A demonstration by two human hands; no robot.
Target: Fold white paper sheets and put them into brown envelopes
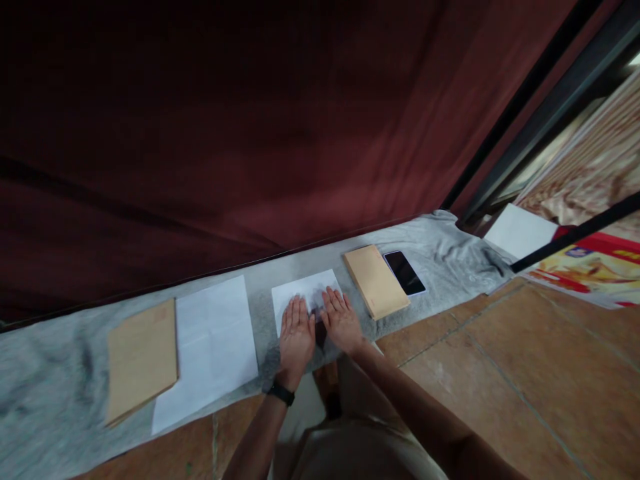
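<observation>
A white sheet of paper (pixel 306 285) lies on the grey cloth in front of me, and both hands rest on it. My left hand (pixel 297 337) is laid flat on its left part, fingers stretched forward, with a dark watch on the wrist. My right hand (pixel 343 321) presses flat on the right part, fingers slightly spread. The sheet's near edge is mostly covered by my hands. To the right lies a stack of brown envelopes (pixel 377 280), close to my right hand. Farther left is a larger stack of white paper (pixel 215 347).
Another brown envelope stack (pixel 143 357) overlaps the white paper's left side. A phone (pixel 405 272) lies beside the right-hand envelopes. The grey cloth (pixel 445 250) runs along a dark red curtain (pixel 300 133). Tiled floor (pixel 500 373), black bars and a colourful box (pixel 595 267) are at right.
</observation>
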